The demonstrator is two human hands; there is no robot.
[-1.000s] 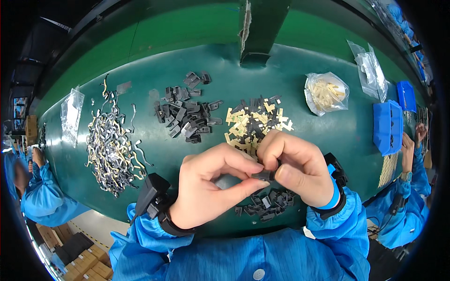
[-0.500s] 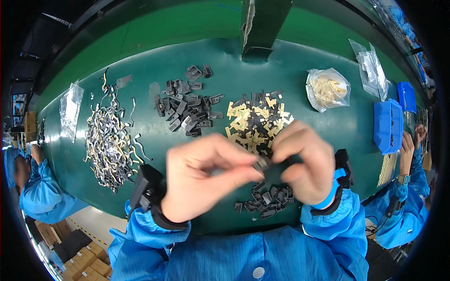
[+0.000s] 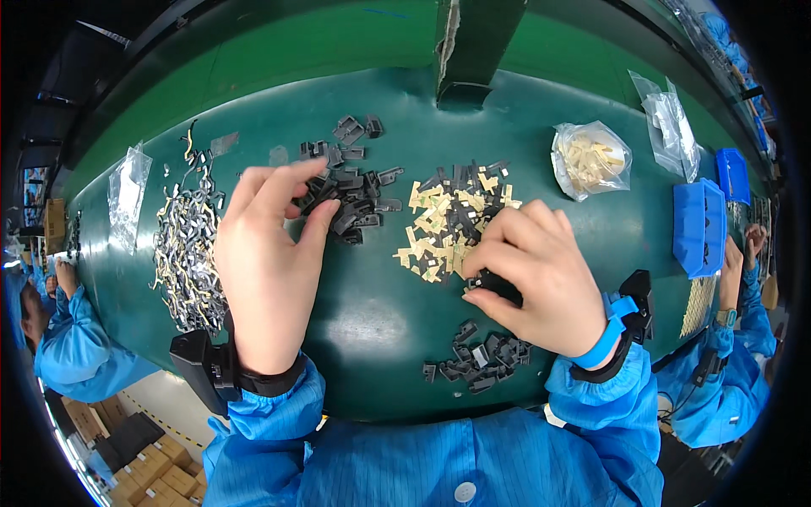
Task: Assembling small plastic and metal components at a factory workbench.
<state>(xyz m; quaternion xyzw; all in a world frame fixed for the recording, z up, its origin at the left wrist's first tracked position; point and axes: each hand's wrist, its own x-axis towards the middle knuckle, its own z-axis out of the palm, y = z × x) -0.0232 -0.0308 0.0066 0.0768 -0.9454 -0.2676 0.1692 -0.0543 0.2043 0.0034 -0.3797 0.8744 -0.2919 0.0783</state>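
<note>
My left hand (image 3: 274, 245) reaches over the near-left side of a pile of dark grey plastic housings (image 3: 359, 190). Its thumb and forefinger are apart, with nothing seen between them. My right hand (image 3: 536, 275) is curled, thumb and fingers closed around a small black plastic part (image 3: 485, 282) that they mostly cover. That hand is at the near right edge of a mixed pile of cream adhesive pieces (image 3: 432, 220) and black bits. Closer to me lies a smaller heap of black plastic parts (image 3: 481, 359).
A heap of short cables (image 3: 182, 262) lies left. At the right are a clear bag of cream pieces (image 3: 591, 160), flat plastic bags (image 3: 667, 127) and blue bins (image 3: 699, 228). A green post (image 3: 477, 51) rises at the back. Blue-sleeved co-workers sit at both sides.
My hands, close together in front of me before, have parted. The left moved up and left to the grey housings and opened; the right stayed right, lower beside the cream pile.
</note>
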